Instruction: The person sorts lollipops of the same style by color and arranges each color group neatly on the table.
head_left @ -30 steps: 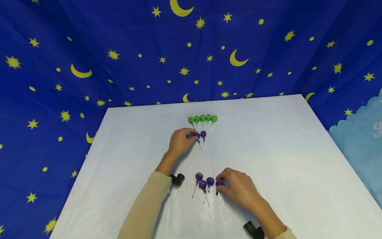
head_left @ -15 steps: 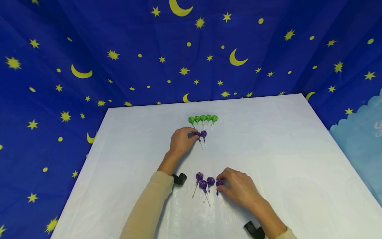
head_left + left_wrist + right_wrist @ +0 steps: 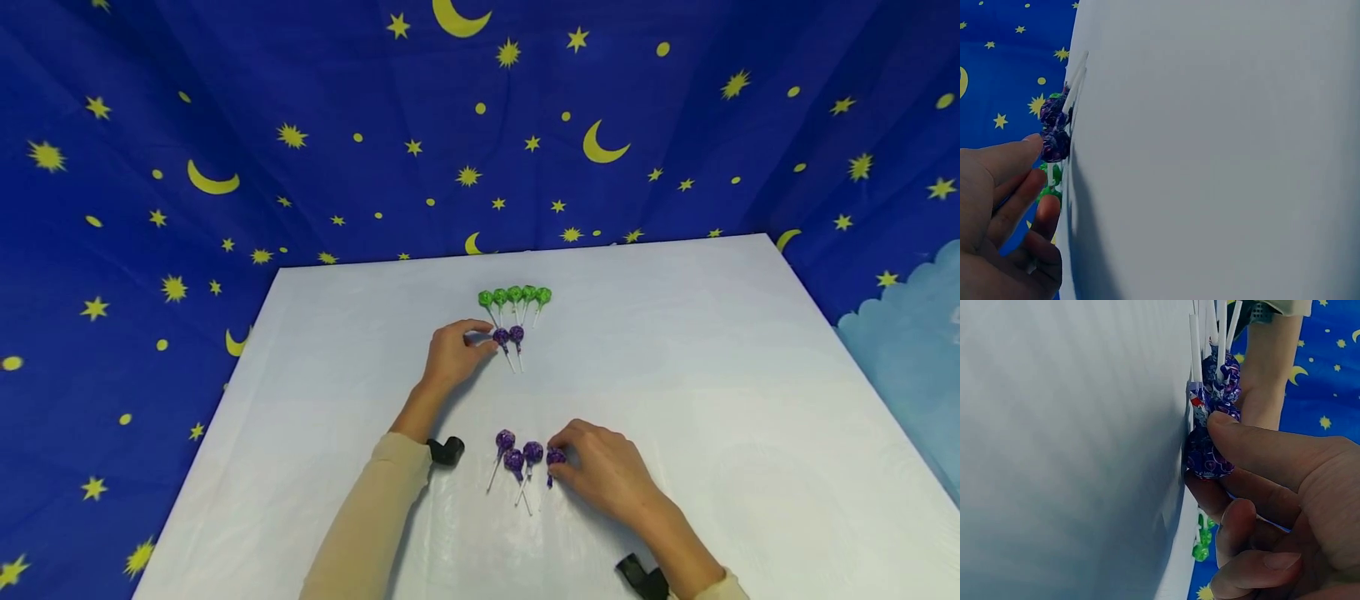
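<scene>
At the bottom edge of my head view, right of centre, I have a black mount on the right wrist. Just above it, the right hand pinches a purple lollipop by its head between thumb and forefinger; my right wrist view shows the thumb lying over the wrapper.

Just left of that, below the frame's centre, I see three loose lollipops, purple as well, sticks pointing toward the bottom edge, two of the sticks crossing. At lower left comes a beige sleeve, with a second mount at its cuff.

Farther up, near the centre, the left hand is partly open, thumb and forefinger curved with a gap between them, tips at the head of the left one of a purple pair. I cannot tell how firmly they touch it. The pair's heads sit side by side.

Just beyond, five green lollipops stand in a fanned row, lying on the white table. Behind, blue cloth with yellow moons and stars fills the top.
</scene>
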### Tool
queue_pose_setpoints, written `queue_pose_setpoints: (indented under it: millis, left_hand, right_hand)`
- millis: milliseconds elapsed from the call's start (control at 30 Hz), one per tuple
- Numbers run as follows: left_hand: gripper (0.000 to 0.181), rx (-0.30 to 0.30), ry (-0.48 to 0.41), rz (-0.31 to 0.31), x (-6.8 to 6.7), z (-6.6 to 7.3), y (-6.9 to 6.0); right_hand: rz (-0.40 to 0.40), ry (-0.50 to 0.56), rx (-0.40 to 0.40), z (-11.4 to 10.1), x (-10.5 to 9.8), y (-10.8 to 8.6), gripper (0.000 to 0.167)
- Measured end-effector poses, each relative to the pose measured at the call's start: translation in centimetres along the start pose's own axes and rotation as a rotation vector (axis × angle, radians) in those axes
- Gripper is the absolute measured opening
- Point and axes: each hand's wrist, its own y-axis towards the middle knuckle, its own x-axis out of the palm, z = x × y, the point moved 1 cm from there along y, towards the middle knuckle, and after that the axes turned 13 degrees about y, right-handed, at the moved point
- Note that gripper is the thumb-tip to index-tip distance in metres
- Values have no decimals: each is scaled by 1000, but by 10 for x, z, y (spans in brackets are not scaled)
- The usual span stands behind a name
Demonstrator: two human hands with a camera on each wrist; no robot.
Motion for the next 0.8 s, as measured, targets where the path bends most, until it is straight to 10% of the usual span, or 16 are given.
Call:
queue_pose_setpoints:
  millis: [367, 800]
  left_hand:
    - [24, 63, -31, -44, -18, 6, -8]
    - [31, 93, -132, -251, -33, 11, -33]
  right_hand:
    - [-3, 2, 7, 0, 0, -1, 25]
    - [-12, 20, 33, 0, 1, 0, 25]
